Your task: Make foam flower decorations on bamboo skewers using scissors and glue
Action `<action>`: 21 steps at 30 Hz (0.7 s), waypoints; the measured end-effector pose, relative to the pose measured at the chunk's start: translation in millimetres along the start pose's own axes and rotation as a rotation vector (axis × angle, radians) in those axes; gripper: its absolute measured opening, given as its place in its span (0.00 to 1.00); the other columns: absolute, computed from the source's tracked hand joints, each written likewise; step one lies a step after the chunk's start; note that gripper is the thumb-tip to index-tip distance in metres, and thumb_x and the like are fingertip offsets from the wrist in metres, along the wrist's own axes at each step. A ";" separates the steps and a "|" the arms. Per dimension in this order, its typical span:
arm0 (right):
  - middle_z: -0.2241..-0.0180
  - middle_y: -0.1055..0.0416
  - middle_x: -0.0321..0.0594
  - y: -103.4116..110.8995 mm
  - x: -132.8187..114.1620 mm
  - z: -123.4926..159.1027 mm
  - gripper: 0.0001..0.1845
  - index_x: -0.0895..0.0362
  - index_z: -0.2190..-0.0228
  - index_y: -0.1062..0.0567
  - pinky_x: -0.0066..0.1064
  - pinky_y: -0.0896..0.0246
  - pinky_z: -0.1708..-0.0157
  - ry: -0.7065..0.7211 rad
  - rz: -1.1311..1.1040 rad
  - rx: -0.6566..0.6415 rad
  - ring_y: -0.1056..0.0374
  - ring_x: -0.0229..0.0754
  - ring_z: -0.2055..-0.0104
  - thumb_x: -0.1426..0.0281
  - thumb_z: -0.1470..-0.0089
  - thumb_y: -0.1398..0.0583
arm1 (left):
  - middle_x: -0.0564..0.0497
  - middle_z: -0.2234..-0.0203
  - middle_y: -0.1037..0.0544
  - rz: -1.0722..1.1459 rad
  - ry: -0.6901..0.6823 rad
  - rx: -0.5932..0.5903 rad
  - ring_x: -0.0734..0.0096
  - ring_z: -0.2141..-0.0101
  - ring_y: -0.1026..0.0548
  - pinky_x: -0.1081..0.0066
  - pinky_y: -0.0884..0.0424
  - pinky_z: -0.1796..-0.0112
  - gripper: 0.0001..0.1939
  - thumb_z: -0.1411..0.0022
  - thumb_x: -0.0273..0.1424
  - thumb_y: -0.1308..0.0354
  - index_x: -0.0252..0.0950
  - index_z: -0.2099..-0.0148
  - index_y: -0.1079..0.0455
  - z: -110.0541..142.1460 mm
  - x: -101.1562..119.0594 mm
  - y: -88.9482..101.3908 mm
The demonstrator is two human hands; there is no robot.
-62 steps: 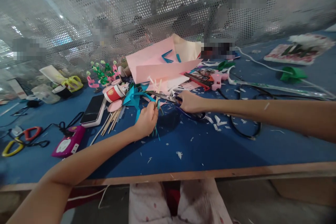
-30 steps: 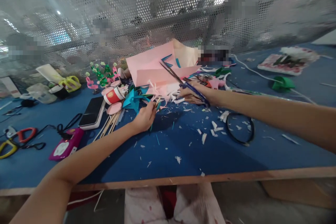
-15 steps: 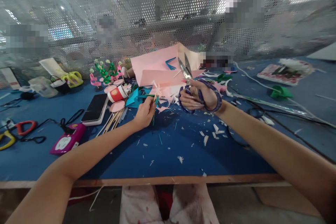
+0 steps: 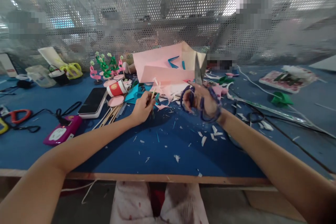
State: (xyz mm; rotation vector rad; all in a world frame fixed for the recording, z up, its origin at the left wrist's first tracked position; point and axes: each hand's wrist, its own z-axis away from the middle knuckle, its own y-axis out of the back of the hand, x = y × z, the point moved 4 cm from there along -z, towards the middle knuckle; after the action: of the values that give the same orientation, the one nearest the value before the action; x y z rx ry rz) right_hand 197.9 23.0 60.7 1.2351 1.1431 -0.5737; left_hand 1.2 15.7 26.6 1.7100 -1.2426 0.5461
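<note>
L hand [image 4: 143,107] closing round thin stick [image 4: 153,93], R hand [image 4: 201,102] half-curled, holding scissors [image 4: 198,71] blades-up, both above tabletop [image 4: 126,154] centre, pink paper [image 4: 160,66] lying nr back edge, phone [image 4: 93,101] resting left of centre.

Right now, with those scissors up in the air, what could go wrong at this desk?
The scissors in the right hand point up near the large pink paper; a careless swing might nick it.
The left hand pinches a thin stick, so its fingers could get cut if the blades came close.
The red-and-white cup lies on its side near that hand and might roll if bumped.
</note>
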 end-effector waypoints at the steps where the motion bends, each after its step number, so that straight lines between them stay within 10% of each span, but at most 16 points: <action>1: 0.84 0.42 0.37 0.3 2.3 -1.4 0.28 0.56 0.80 0.39 0.28 0.48 0.80 0.020 0.057 0.052 0.44 0.35 0.82 0.44 0.55 0.57 | 0.61 0.86 0.40 0.036 0.010 0.000 0.83 0.87 0.39 0.79 0.41 0.84 0.02 0.42 0.28 0.53 0.37 0.66 0.46 0.0 -0.9 -0.1; 7: 0.83 0.41 0.36 -3.8 1.4 -0.8 0.21 0.56 0.84 0.41 0.29 0.50 0.75 0.195 0.672 0.220 0.45 0.36 0.78 0.53 0.61 0.43 | 0.61 0.86 0.37 0.154 -0.024 0.017 0.78 0.83 0.31 0.77 0.35 0.80 0.02 0.40 0.29 0.55 0.37 0.65 0.46 1.7 1.3 1.3; 21: 0.71 0.32 0.52 -23.7 1.5 13.2 0.17 0.60 0.72 0.31 0.33 0.49 0.73 0.286 1.013 0.388 0.37 0.50 0.66 0.58 0.57 0.46 | 0.62 0.87 0.37 0.411 -0.062 -0.129 0.78 0.86 0.30 0.79 0.34 0.84 0.08 0.41 0.36 0.53 0.37 0.64 0.45 13.0 7.3 -2.3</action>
State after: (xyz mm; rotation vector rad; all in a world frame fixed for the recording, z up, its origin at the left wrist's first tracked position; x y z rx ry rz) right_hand 183.0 4.1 48.1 2.0590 0.4939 0.1750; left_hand 4.2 1.0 25.1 1.3779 -1.6512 0.6406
